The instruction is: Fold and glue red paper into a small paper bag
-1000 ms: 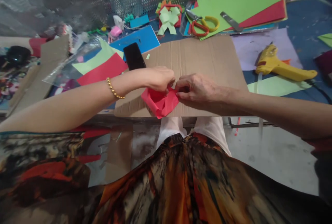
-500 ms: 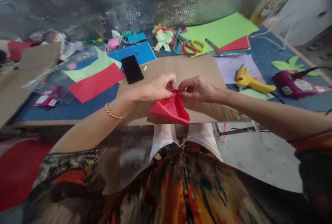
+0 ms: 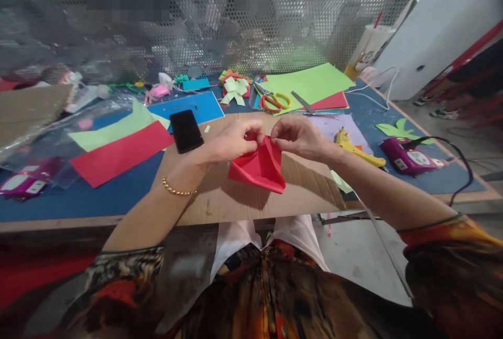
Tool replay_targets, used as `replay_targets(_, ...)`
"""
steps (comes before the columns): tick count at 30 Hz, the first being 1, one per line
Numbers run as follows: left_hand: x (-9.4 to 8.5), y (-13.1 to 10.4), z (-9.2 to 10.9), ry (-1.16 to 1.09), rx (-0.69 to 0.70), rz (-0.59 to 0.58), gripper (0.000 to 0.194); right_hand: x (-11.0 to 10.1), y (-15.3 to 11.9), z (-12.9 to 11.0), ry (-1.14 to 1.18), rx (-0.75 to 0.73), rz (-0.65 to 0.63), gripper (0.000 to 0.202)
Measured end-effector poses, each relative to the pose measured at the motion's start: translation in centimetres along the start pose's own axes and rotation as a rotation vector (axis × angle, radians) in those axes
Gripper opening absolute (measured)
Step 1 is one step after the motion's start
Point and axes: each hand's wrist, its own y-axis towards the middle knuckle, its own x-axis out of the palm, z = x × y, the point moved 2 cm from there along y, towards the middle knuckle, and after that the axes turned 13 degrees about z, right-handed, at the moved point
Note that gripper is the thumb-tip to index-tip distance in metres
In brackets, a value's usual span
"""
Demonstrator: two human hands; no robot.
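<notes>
A folded piece of red paper (image 3: 259,168) hangs between my two hands above a sheet of cardboard (image 3: 220,200). My left hand (image 3: 243,140) pinches its top edge from the left, fingers curled, a gold bead bracelet on that wrist. From the right, my right hand (image 3: 298,137) pinches the same upper edge with thumb and forefinger. The paper's lower part spreads open like a pocket, its fold facing me. The fingertips of both hands almost meet at the top.
A black phone (image 3: 186,130) lies left of my hands, beside a red paper strip (image 3: 121,153). Behind are orange-and-yellow scissors (image 3: 275,100), green paper (image 3: 310,87) and a paper flower (image 3: 236,90). On the right are a yellow glue gun (image 3: 357,150) and a purple corded box (image 3: 411,155).
The view has tilted up and shifted right, so the table sits lower and more to the left. Both hands still pinch the red paper, whose lower part has turned slightly.
</notes>
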Motion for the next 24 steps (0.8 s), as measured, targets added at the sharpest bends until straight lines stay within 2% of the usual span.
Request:
replay_targets(2, 0.2, 0.1, 0.0, 0.015, -0.052, -0.030, 0.008, -0.2, 0.1, -0.2, -0.057, -0.060, 0.021, 0.016)
replay_targets(7, 0.4, -0.5, 0.3, 0.046, -0.126, -0.022, 0.014, 0.2, -0.3, -0.9, -0.174, -0.166, 0.032, 0.006)
replay_targets(10, 1.1, -1.0, 0.1, 0.034, -0.176, -0.003, 0.027, 0.5, -0.9, -0.9, -0.222, -0.157, 0.022, 0.005)
replay_targets(15, 1.9, -1.9, -0.6, 0.010, -0.196, 0.136, 0.017, -0.3, -1.4, -1.9, -0.085, -0.038, 0.052, 0.011)
replay_targets(18, 1.8, -2.4, -0.8, 0.032, -0.186, 0.177, 0.019, -2.0, -1.5, -3.7, 0.135, 0.034, 0.240, 0.009)
replay_targets(21, 1.8, -2.5, -0.6, 0.115, -0.122, 0.186, 0.019, -4.6, -2.0, -5.9, 0.266, -0.064, 0.494, 0.017)
replay_targets(22, 1.8, -2.5, -0.5, 0.147, -0.109, 0.181, 0.019, -5.7, -2.3, -6.6, 0.236, -0.096, 0.582, 0.018)
replay_targets(24, 1.7, -2.3, -0.3, 0.209, -0.126, 0.190, 0.021, -8.3, -2.8, -7.4, 0.040, -0.029, 0.756, 0.021)
